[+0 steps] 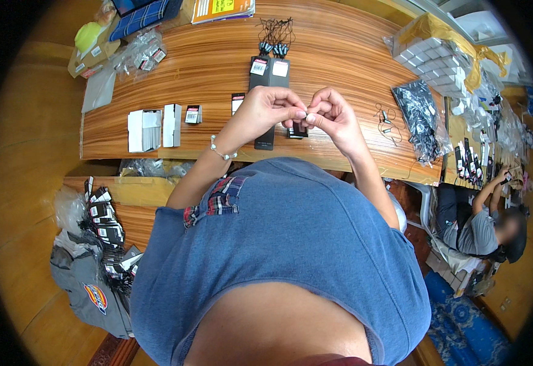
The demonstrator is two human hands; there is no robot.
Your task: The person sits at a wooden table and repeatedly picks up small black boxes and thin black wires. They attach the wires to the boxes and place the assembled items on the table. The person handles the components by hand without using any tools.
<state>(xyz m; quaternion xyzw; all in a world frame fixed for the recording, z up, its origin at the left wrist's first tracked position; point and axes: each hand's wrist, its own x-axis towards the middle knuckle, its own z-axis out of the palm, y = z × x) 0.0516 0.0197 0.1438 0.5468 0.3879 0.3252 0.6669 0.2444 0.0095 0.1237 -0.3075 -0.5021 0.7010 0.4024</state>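
My left hand (271,111) and my right hand (332,118) meet over the table, thumbs and fingertips pinched together. Between them is a tiny pale thing, too small to name. Beneath the hands lie long black card tags (264,139) with white stickers at their far ends. Thin black cords (277,30) with small light-blue pieces spread beyond those ends. A small black tag (297,132) lies just below my right hand's fingers. Left of my left hand is another small black tag (237,102), with a white and red sticker.
White boxes of cards (144,131) and a small tag stack (193,114) stand on the left. Loose cords (388,125) and a plastic bag of black items (422,119) lie right, below a wrapped bundle of white boxes (431,58). A co-worker (483,232) sits at the right.
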